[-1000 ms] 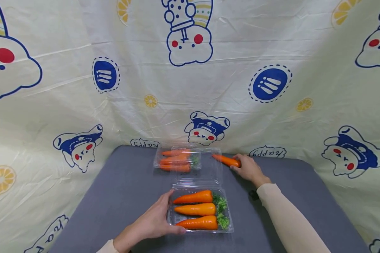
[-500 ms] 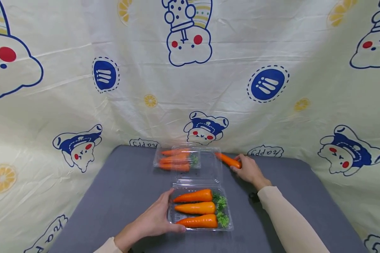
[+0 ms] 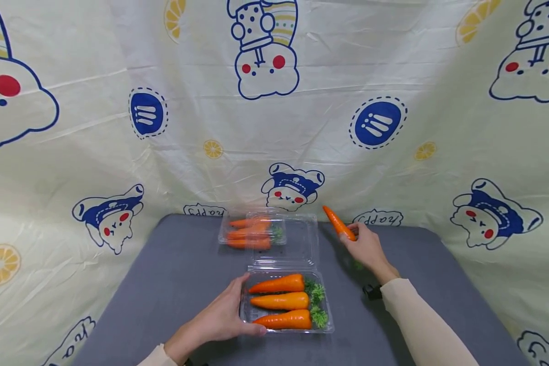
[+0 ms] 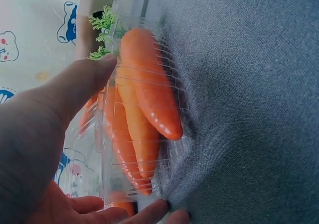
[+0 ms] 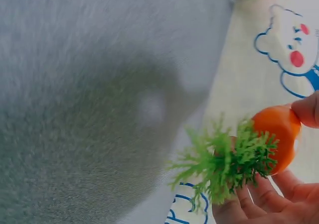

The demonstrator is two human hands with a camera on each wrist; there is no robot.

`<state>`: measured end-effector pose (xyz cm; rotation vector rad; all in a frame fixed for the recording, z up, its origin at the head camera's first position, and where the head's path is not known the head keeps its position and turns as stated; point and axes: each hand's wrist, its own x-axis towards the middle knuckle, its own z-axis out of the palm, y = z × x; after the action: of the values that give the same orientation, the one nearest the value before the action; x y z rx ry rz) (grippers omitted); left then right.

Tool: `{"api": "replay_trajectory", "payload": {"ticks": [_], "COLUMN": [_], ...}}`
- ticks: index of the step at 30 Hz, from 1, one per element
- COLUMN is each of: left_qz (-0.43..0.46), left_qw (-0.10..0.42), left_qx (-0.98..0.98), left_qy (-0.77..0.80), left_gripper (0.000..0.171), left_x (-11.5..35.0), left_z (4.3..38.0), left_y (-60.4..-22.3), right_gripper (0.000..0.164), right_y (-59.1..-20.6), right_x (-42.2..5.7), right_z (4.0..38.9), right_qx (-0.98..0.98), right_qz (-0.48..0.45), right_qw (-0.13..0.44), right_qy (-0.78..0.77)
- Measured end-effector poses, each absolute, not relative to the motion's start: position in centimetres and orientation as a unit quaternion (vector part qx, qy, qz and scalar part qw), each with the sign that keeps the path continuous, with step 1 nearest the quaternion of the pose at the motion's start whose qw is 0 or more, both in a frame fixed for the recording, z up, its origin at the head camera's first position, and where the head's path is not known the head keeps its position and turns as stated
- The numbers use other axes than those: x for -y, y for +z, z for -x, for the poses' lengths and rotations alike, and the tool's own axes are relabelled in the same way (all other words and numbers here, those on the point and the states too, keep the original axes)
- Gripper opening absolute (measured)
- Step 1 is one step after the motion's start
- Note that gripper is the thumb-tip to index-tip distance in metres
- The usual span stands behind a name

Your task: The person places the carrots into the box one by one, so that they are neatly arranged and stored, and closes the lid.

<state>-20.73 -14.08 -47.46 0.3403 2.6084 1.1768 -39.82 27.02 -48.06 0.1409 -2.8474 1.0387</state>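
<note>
Between thumb and fingers my right hand (image 3: pixel 366 249) pinches a carrot (image 3: pixel 338 223) near its leafy end, above the table's far right part. Its tip points up and away to the left; the right wrist view shows its green leaves (image 5: pixel 229 159). My left hand (image 3: pixel 224 312) grips the left side of a clear plastic clamshell box (image 3: pixel 330 325), thumb at the near rim, fingers along the left end. Three carrots (image 3: pixel 281 301) with green tops lie side by side in the box, tips to the left. Its lid (image 3: pixel 302 249) stands open on the far side.
Behind the open lid, at the far edge of the grey table (image 3: pixel 178 274), a second clear box (image 3: pixel 222 235) holds several carrots (image 3: pixel 249 234). A patterned white sheet (image 3: pixel 187 101) hangs behind and at the sides.
My right hand has lifted the carrot off the table and tilted its tip upward. My left hand stays on the box. The head view has shifted slightly.
</note>
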Motion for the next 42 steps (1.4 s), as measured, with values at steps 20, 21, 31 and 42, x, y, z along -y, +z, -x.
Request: {"api": "replay_trajectory", "payload": {"ticks": [20,21,31,42], "left_qz": [-0.125,-0.126,-0.132,-0.132], "left_qw": [0.131,0.130,0.112,0.116], "left_qx": [-0.899,-0.899,-0.900,-0.897], "left_qy": [0.399,0.399,0.399,0.405], "left_gripper": [0.133,0.133,0.135,0.134], "left_x": [14.0,14.0,14.3,14.3], "left_z": [21.0,21.0,20.8,20.9], "left_y": [-47.7,-47.8,-47.7,-47.7], "right_gripper": [0.063,0.062,0.050,0.048], "right_y": [-43.3,-43.1,-42.6,-42.3], "right_x": [-24.7,-24.4,-21.0,-18.5], "right_z": [34.4,34.1,31.7,30.2], "right_qx": [0.864,0.858,0.827,0.822], "right_qz": [-0.031,-0.038,-0.121,-0.182], "right_qw": [0.071,0.069,0.037,0.005], "right_qy": [0.498,0.508,0.548,0.540]}}
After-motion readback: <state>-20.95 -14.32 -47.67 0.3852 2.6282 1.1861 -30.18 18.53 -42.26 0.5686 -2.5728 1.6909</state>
